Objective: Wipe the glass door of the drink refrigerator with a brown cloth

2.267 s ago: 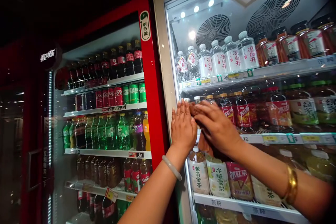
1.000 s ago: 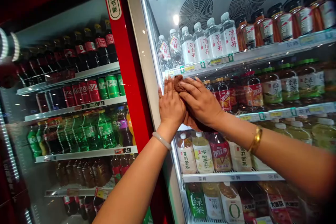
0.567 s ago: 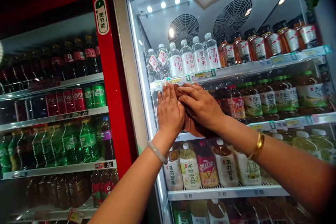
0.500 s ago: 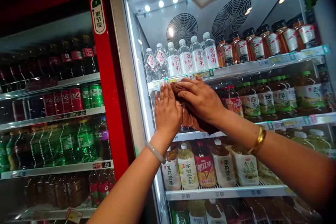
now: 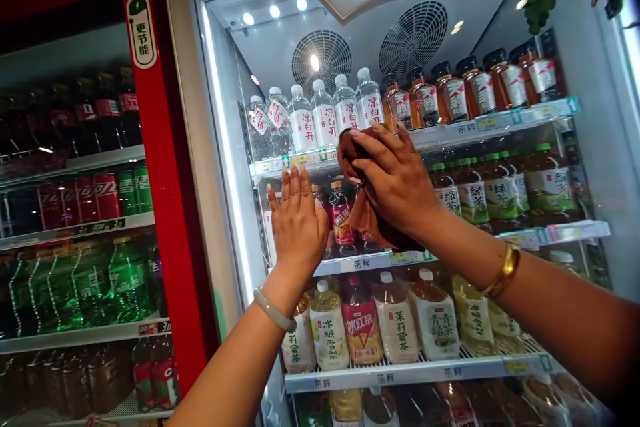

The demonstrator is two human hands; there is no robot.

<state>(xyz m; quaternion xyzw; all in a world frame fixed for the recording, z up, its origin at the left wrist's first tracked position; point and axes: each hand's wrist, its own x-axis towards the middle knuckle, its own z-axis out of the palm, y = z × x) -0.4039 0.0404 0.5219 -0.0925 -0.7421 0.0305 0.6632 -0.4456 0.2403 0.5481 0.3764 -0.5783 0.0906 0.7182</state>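
- Two hands, apart. Left hand (image 5: pixel 300 227) open, empty, fingers spread and pointing up, left of frame centre; looks flat on the glass door (image 5: pixel 237 60).
- Right hand (image 5: pixel 403 180) clamped on the brown cloth (image 5: pixel 367 213), just right of centre. Cloth bunched under the fingers, loose part hanging below the palm. Can't tell how much of it touches the glass.
- Handling, my read: spread cloth flat under the fingers, tuck the hanging part so it can't fold or drag. Even, light palm pressure; left hand clear of the cloth's path.
- Vs 0.5 s ago: hands were side by side, cloth nearly against left hand. Now a clear gap, bottles (image 5: pixel 343 217) showing through it.
- View shifted too: red cooler (image 5: pixel 173 280) further left, less of it in frame; more of the right side visible.
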